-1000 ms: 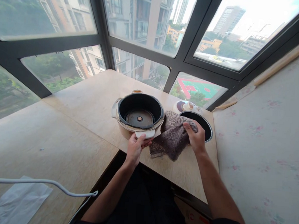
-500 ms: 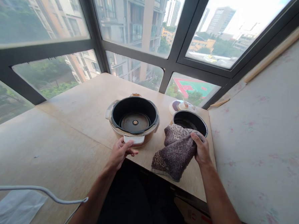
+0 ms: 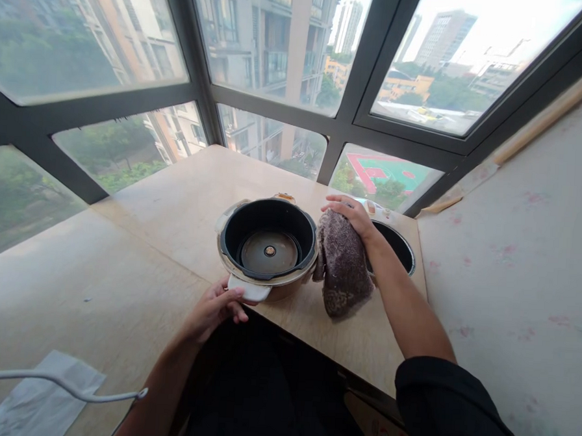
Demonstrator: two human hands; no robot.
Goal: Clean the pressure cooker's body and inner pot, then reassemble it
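Observation:
A round cooker base (image 3: 266,285) with a dark hollow inside stands near the table's front edge. My left hand (image 3: 214,307) grips its white front handle (image 3: 249,290), thumb on top and fingers below. At the base's right side my right hand (image 3: 350,214) holds a brown-purple patterned towel (image 3: 346,266), which hangs down beside the cooker's outer wall. Behind the towel is a dark inner pot (image 3: 399,246), partly covered by my right forearm. Only a bit of the white lid (image 3: 372,208) shows past the hand.
Windows with dark frames (image 3: 272,106) close off the back of the wooden tabletop (image 3: 137,262). A papered wall (image 3: 503,268) bounds the right. A white cable (image 3: 62,383) crosses a white sheet (image 3: 42,394) at the lower left.
My right hand has carried the towel up and left from in front of the inner pot to the cooker's right side. My left hand stays on the handle; the view has shifted slightly.

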